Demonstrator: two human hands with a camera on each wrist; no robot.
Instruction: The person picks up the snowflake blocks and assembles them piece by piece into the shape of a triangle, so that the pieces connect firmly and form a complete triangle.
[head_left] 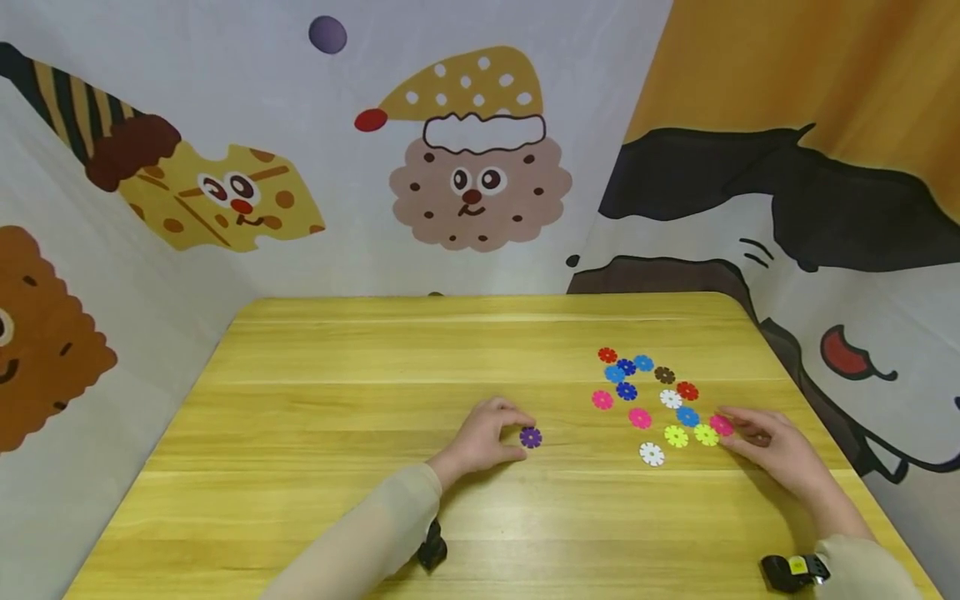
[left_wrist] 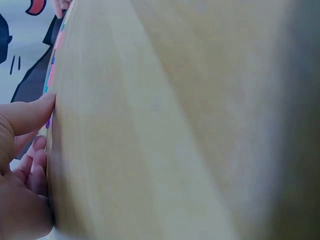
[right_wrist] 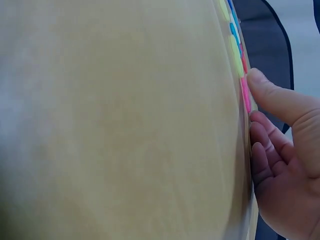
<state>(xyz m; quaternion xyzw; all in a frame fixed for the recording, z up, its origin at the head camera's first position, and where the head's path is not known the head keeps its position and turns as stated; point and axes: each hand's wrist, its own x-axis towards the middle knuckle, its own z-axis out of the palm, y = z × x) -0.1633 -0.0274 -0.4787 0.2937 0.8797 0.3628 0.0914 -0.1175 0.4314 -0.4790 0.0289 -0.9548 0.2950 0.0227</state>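
Observation:
A purple snowflake-shaped plastic disc (head_left: 531,437) lies flat on the wooden table. My left hand (head_left: 483,435) rests beside it, thumb and index finger spread around its left side; whether they touch the rim I cannot tell. In the left wrist view, a sliver of the purple disc (left_wrist: 48,123) shows by the left hand (left_wrist: 22,160). At the right, my right hand (head_left: 780,450) has its thumb and index finger spread about a pink disc (head_left: 721,425). That pink disc (right_wrist: 245,94) is seen edge-on near the right hand (right_wrist: 287,160) in the right wrist view.
Left of my right hand lies a loose cluster: yellow discs (head_left: 676,436), white discs (head_left: 652,454), blue discs (head_left: 626,391), red discs (head_left: 687,391), a brown disc (head_left: 664,375) and more pink discs (head_left: 640,418). Some overlap. A cartoon-printed cloth (head_left: 360,250) hangs behind the table (head_left: 337,367).

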